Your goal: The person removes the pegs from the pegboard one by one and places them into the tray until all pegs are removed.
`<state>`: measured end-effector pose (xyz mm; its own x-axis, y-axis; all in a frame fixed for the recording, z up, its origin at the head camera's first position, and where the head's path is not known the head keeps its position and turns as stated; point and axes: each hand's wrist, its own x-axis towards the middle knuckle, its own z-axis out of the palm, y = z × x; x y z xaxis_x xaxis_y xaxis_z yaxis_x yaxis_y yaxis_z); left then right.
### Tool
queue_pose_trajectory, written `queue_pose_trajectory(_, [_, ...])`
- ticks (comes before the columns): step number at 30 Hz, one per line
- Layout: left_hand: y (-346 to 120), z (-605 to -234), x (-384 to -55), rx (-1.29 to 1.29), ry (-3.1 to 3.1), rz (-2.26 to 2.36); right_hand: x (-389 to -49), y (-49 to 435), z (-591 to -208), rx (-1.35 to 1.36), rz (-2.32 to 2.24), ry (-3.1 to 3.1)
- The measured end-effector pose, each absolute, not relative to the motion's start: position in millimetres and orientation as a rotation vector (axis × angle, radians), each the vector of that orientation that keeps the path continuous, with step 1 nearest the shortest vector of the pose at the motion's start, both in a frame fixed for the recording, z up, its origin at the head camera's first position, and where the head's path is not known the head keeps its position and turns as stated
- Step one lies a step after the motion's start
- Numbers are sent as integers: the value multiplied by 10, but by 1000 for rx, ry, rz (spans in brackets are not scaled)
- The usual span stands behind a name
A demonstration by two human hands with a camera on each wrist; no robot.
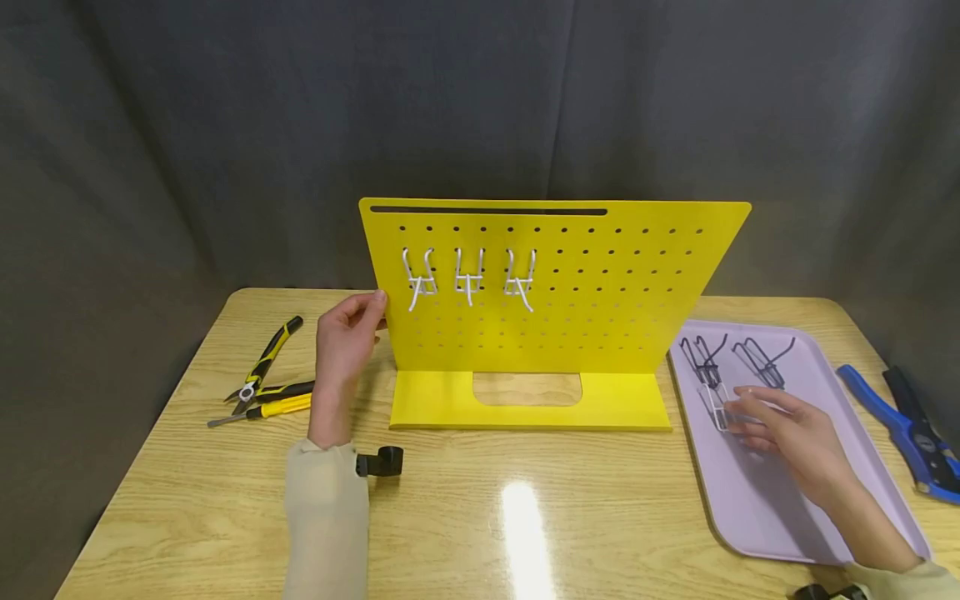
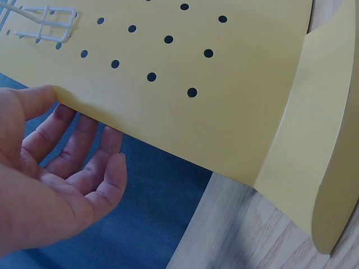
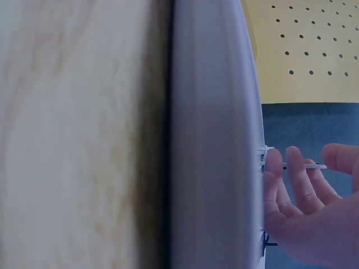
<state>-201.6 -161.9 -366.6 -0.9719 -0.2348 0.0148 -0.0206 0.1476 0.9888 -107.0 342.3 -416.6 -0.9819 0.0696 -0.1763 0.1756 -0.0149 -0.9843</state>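
Evidently to steady it, the left hand point(image 1: 347, 343) pinches the left edge of the flat yellow metal-looking pegboard point(image 1: 546, 302); right of the pegboard, the right hand point(image 1: 787, 437), fingers loosely spread, meets a white bent-wire hook point(image 1: 717, 408) over the rectangular lilac tray point(image 1: 750, 521), seemingly placed for easy reach.

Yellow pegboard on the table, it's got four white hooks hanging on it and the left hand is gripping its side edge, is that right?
Not quite: the hook count is wrong. The head view shows three white hooks, not four, hanging on the yellow pegboard. The rest holds: it stands on the table, with the left hand gripping its side edge.
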Motion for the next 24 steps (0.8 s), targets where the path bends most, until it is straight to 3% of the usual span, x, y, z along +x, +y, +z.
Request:
queue_pose_trajectory(15, [-1622,-3672,-2012,238,-2240,-1928,-992,3500,-3964,224,-2144,2341])
queue_pose_trajectory(24, [-1626,-3665,-2007,231,-2248,-1919,-996,3178,-3799,6,-2092,2488])
